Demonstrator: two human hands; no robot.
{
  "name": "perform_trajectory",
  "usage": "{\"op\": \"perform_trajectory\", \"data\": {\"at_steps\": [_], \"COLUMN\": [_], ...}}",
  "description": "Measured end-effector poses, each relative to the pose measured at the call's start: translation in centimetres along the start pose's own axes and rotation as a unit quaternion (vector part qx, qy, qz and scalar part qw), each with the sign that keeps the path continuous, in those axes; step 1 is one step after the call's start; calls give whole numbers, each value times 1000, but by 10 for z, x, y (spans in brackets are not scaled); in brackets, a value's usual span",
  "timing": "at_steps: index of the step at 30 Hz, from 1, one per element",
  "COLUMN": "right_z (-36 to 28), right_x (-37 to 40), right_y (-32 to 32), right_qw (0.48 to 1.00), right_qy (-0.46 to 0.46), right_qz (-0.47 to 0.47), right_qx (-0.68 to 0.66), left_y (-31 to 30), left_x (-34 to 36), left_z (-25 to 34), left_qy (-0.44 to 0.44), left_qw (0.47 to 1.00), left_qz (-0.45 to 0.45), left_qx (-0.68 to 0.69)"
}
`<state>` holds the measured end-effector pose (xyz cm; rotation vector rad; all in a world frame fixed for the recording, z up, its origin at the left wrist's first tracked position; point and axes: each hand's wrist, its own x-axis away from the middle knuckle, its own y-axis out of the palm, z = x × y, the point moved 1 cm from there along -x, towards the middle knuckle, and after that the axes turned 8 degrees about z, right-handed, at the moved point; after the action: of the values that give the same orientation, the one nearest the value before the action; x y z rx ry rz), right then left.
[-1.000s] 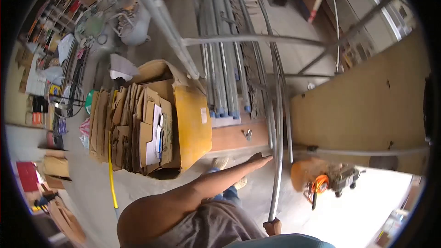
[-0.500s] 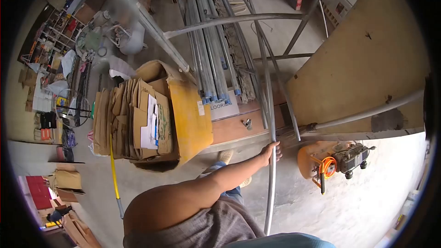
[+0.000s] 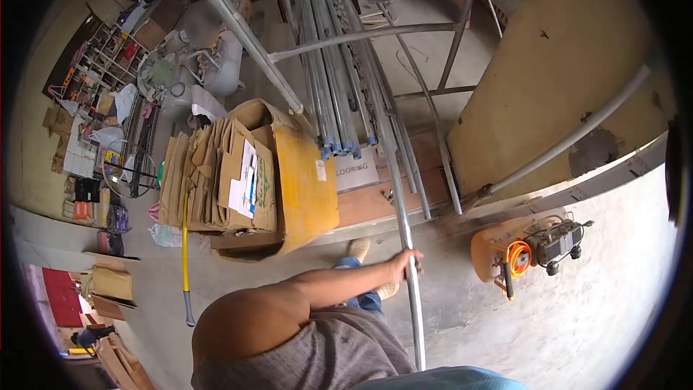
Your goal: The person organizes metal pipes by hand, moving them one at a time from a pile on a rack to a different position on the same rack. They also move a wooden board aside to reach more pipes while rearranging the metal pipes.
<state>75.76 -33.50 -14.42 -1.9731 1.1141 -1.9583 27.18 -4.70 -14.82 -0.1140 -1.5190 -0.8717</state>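
My left hand (image 3: 406, 265) is wrapped round a long silvery metal pipe (image 3: 413, 310). The pipe runs from the bottom edge beside my torso up toward the rack, where it lies close to other pipes. A bundle of metal pipes (image 3: 328, 79), several with blue ends, rests on the rack ahead. Just beyond the hand is a wooden board (image 3: 361, 206) with a small metal piece on it and a sign (image 3: 356, 169) reading "LOORING". My right hand is out of view; only light blue cloth (image 3: 447, 379) shows at the bottom edge.
To the left stands a yellowed carton (image 3: 307, 188) stuffed with flattened cardboard (image 3: 209, 173), beside a yellow-handled tool (image 3: 185, 245). An orange air compressor (image 3: 491, 249) sits on the floor at right. A tan panel (image 3: 548, 65) and metal frame bars (image 3: 368, 34) border the rack.
My left hand has moved down and slightly left, drawing the pipe toward me. The pipe's tilt has changed, and the camera view has shifted a little.
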Motion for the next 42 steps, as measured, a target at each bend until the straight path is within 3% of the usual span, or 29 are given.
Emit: {"op": "perform_trajectory", "data": {"at_steps": [1,4,5,7,8,9,11,12,14,15,16,17,18,19,22,23,24,28,30,32,33,35,36,38,39,41,42], "right_z": [-4,-35,-97,-189,-236,-288,-369,-432,-552,-613,-673,-722,-770,-806,-887,-903,-918,-919,-920,-924,-915,-925,-928,-935,-937,-940,-939], "right_x": [1,9,11,-2,-12,-16,-50,-51,-77,-91,-103,-162,-148,-155,-159,-145,-138,-170,-167,-174,-178,-177,-172,-157,-160,-164,-166], "right_y": [0,0,-19,-30,-31,-39,-34,-48,-61,-68,-74,-55,-70,-74,-78,-86,-92,-71,-71,-70,-66,-66,-67,-75,-78,-83,-83], "right_qw": [1000,1000,1000,998,992,982,967,953,924,912,906,873,878,853,869,883,894,877,891,875,882,855,856,872,872,808,808], "right_qy": [6,30,16,-32,-83,-135,-209,-256,-339,-370,-385,-457,-454,-496,-463,-440,-420,-444,-425,-448,-439,-490,-491,-470,-472,-556,-555], "right_qz": [-1,-4,4,35,69,104,127,135,160,169,143,144,148,151,168,158,151,183,161,184,169,169,164,126,124,164,163], "right_qx": [0,0,-24,-42,-64,-85,-73,-86,-71,-61,-101,-93,-41,-67,-48,-45,-42,3,-1,10,25,-14,-14,48,48,110,108], "left_y": [-3,-12,-19,-27,-26,-35,-20,-36,-43,-45,-44,-41,-39,-35,-43,-45,-43,-27,-44,-45,-42,-28,-25,-19,-18,-17,-20], "left_x": [-3,-8,-11,-13,-9,-16,43,41,60,74,101,129,155,183,213,217,222,232,214,202,208,238,243,245,246,247,241], "left_z": [22,111,149,223,261,304,348,376,398,405,411,417,424,437,496,511,525,568,591,598,589,584,583,581,580,578,578], "left_qy": [18,183,212,275,303,326,416,460,561,561,627,687,687,720,816,819,820,659,632,660,646,598,594,566,565,578,577], "left_qw": [999,982,976,961,950,942,898,860,760,761,699,630,631,566,323,270,271,344,385,305,324,418,418,479,478,486,485], "left_qz": [-12,33,7,-6,70,83,134,152,250,250,235,217,215,238,311,348,347,422,456,459,461,467,471,474,477,470,470], "left_qx": [33,-1,-53,-11,18,10,-56,-163,-212,-210,-251,-290,-289,-324,-364,-369,-366,-518,-494,-510,-514,-499,-500,-474,-474,-457,-459]}}
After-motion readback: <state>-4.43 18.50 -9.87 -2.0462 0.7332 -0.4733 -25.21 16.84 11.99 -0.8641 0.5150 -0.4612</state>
